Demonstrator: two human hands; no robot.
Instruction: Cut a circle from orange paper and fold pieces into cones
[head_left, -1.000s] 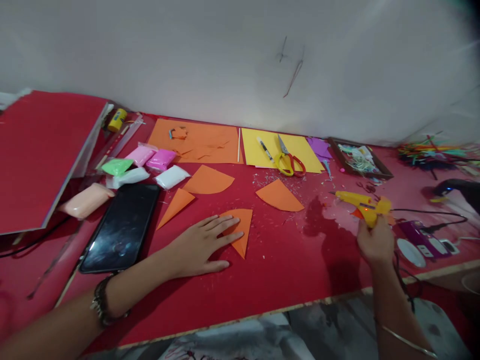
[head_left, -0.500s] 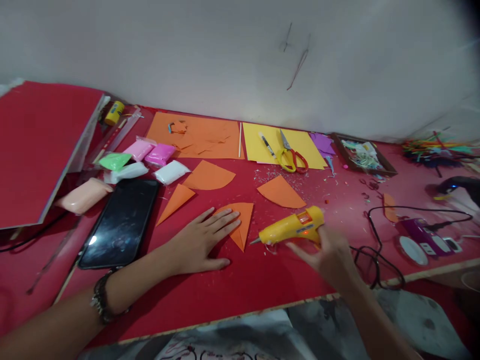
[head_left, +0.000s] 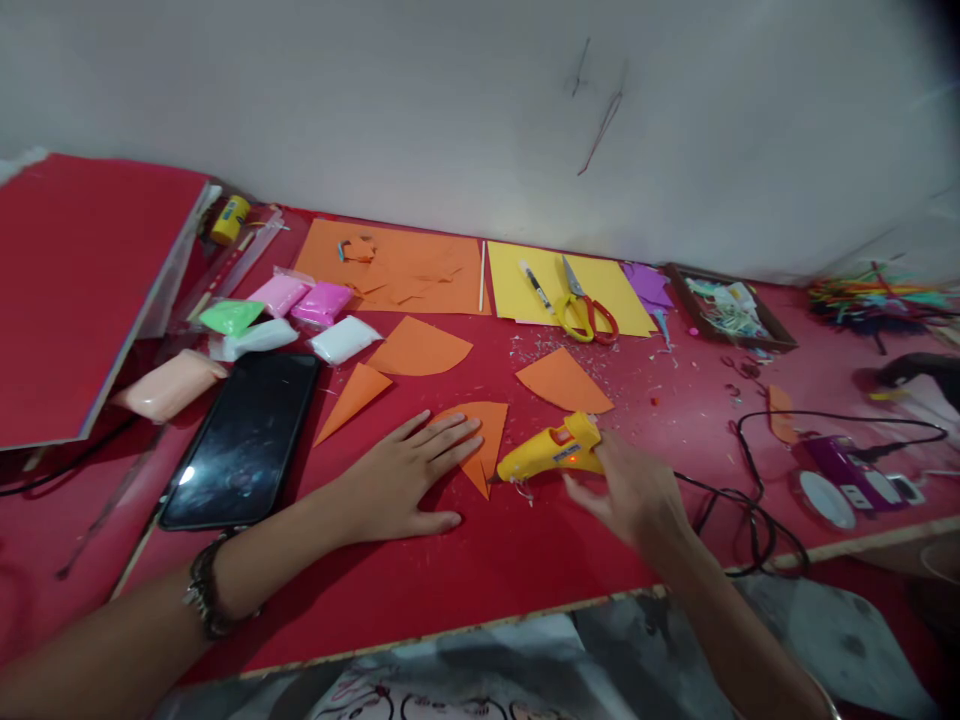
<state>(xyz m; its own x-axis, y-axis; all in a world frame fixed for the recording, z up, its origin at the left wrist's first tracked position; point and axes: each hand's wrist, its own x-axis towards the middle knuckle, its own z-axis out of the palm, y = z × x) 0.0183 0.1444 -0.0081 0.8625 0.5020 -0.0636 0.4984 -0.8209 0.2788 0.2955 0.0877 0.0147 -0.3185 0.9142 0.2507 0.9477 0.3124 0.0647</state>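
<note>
My left hand [head_left: 409,475] lies flat, fingers stretched, over the left part of a folded orange paper piece [head_left: 493,430]. A yellow glue gun [head_left: 546,450] is gripped in my right hand [head_left: 637,490], its small orange light lit. The gun's nozzle points left and meets the paper's lower right edge; whether it touches cannot be made out. Close by on the red table are an orange paper cone [head_left: 352,400] and two orange paper sectors, one at the upper left [head_left: 421,347], the other at the right [head_left: 565,381].
A black phone [head_left: 244,440] and several packets of clay [head_left: 343,340] sit left. Behind are orange sheets [head_left: 420,285], a yellow sheet [head_left: 630,295], a marker [head_left: 536,287] and scissors [head_left: 585,310]. Right are a tray [head_left: 780,335], a purple power strip [head_left: 855,475] and a looping black cord [head_left: 757,520].
My right hand has brought the glue gun leftward, so its nozzle now reaches the folded orange paper. My left hand stays flat on the paper.
</note>
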